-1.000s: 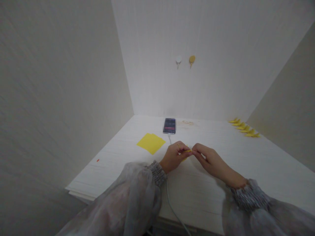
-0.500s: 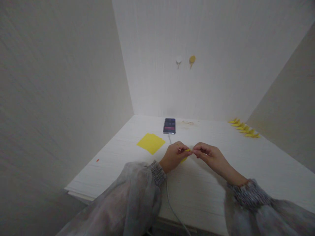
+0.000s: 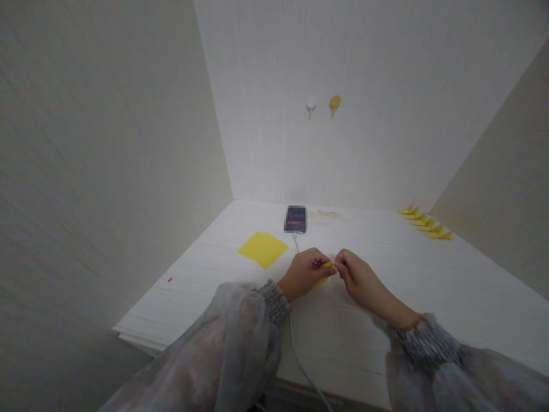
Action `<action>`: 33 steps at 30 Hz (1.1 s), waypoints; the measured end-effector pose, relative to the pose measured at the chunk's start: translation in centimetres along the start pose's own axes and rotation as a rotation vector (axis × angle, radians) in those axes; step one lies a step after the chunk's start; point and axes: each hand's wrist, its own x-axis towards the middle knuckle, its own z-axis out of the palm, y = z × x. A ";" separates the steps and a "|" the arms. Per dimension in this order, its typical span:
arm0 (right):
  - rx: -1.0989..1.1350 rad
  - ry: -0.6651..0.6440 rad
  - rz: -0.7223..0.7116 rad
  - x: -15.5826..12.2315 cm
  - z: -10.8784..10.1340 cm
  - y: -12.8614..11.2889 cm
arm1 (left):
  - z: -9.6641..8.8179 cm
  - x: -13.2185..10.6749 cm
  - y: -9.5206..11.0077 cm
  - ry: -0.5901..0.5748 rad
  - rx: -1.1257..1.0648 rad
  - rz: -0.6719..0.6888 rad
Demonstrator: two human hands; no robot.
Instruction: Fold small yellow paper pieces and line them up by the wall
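A small folded piece of yellow paper [image 3: 328, 265] is pinched between the thumb and fingers of my left hand [image 3: 305, 273]; most of it is hidden behind the fingers. At its right end, my right hand [image 3: 357, 279] is closed, its fingertips pressed together at the paper's tip. Left of the hands, flat yellow square sheets [image 3: 263, 249] lie on the white table. Several folded yellow paper pieces [image 3: 422, 221] with raised points stand in a row at the far right.
A phone [image 3: 295, 219] with a blurred screen lies near the back wall, its white cable [image 3: 300, 366] running under my left wrist to the front edge. Two hooks, one white [image 3: 311, 104] and one yellow [image 3: 335, 102], are on the wall. A small orange scrap [image 3: 170, 280] lies at left.
My right hand has turned, its fingers curling in more at the paper's tip. My left hand has barely moved and keeps its pinch.
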 end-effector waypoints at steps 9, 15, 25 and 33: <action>0.091 0.039 -0.009 0.3 -0.6 -0.5 | 0.1 0.1 -0.3 0.034 -0.086 0.039; 0.141 0.033 -0.031 0.2 -0.6 -0.5 | -0.2 0.3 -0.3 0.035 -0.022 0.092; 0.168 0.012 -0.033 0.2 -0.5 -0.4 | 0.1 0.2 -0.4 0.036 -0.129 0.080; 0.212 0.031 -0.036 0.2 -0.7 -0.8 | -0.1 0.0 -0.1 0.021 -0.100 0.094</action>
